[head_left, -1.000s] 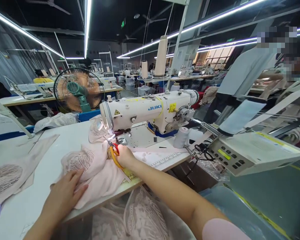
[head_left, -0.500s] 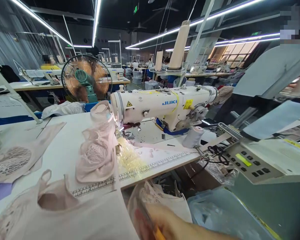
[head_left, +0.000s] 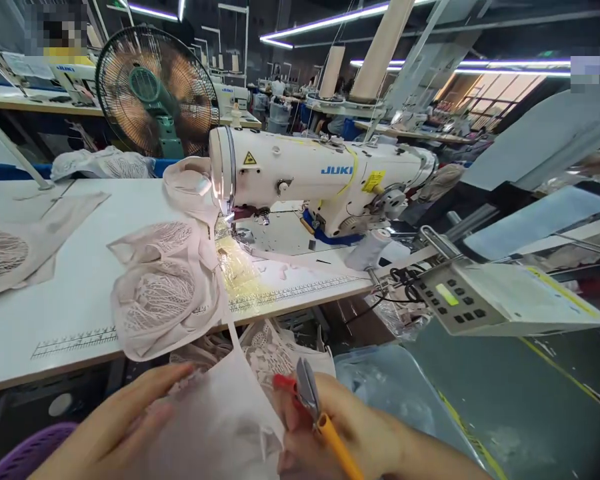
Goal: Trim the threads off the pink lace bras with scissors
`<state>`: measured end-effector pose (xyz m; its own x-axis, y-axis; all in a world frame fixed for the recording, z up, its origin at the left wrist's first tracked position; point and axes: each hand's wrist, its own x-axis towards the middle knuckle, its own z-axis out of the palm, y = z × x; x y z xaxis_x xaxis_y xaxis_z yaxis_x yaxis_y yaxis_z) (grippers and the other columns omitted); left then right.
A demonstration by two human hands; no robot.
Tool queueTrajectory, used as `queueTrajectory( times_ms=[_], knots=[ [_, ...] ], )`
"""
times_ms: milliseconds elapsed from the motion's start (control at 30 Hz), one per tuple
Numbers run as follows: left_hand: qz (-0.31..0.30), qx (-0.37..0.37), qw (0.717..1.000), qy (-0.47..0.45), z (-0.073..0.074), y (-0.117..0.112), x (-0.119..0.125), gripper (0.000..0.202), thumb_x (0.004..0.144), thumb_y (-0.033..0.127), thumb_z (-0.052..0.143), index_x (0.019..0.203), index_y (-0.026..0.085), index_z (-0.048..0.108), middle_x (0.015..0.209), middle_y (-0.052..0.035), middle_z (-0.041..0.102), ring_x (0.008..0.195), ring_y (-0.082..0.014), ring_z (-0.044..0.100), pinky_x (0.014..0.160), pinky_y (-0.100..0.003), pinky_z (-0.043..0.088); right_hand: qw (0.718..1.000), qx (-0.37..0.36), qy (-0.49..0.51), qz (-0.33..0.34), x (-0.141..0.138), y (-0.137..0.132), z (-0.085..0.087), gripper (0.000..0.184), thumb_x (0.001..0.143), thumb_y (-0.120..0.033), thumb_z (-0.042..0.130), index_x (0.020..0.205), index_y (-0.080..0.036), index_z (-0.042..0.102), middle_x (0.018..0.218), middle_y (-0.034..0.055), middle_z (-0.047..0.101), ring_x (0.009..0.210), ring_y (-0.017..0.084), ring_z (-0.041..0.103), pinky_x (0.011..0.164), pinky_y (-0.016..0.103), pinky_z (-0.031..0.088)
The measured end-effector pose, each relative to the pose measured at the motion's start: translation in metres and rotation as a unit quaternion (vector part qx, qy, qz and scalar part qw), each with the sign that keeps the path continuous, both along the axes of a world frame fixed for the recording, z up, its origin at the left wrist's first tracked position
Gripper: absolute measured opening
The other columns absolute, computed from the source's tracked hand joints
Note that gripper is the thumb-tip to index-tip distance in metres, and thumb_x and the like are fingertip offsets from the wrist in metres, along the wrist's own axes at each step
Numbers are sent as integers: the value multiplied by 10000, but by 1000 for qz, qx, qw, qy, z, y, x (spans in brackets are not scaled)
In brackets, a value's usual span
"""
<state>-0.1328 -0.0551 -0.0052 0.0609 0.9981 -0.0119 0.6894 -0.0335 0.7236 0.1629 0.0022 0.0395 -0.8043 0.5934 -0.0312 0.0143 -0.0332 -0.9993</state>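
My right hand (head_left: 345,420) is closed around a pair of small scissors (head_left: 309,387) with silver blades pointing up and red and orange handle parts. It also touches the edge of a pale pink bra (head_left: 215,413). On the other side, my left hand (head_left: 120,413) has its fingers on that bra, slightly blurred. A narrow strap runs from this bra up toward the sewing machine (head_left: 290,173). Lace-cupped bra pieces (head_left: 163,300) lie on the white table (head_left: 75,267) left of the needle, partly over its front edge. More lace bras (head_left: 273,350) hang below the edge.
A control box (head_left: 500,293) and a thread cone (head_left: 367,250) stand right of the machine. Under the table are a clear plastic bin (head_left: 395,380) and a purple basket (head_left: 30,453). A fan (head_left: 155,90) stands behind, with people at machines farther back.
My left hand has come into view on the bra, which has moved right and off the tabletop. My right hand is higher, with the scissors now plainly visible. The camera view has tilted down.
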Motion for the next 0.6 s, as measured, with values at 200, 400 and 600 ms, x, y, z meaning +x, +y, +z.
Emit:
queueTrajectory(
  times_ms=[200,400,600],
  knots=[
    [-27,-227,900,-372,35,70,75,303,758,484,643,739,195,732,653,-9,677,622,-143,590,588,-208,462,976,205,-62,-32,13,6,12,126,731,-198,525,742,-201,399,654,-10,472,548,100,414,473,204,350],
    [51,-330,823,-460,22,49,72,315,653,461,760,689,165,659,644,15,610,591,-103,490,564,-187,376,978,197,-14,-68,15,7,-9,171,711,-118,503,762,-212,370,717,-3,467,614,110,437,547,220,391],
    [-34,-380,817,-433,6,57,62,393,697,519,698,630,146,594,645,6,562,575,-99,428,546,-195,332,978,206,32,-27,2,16,-3,133,782,-283,457,677,-215,412,712,22,486,636,136,480,606,255,445]
  ],
)
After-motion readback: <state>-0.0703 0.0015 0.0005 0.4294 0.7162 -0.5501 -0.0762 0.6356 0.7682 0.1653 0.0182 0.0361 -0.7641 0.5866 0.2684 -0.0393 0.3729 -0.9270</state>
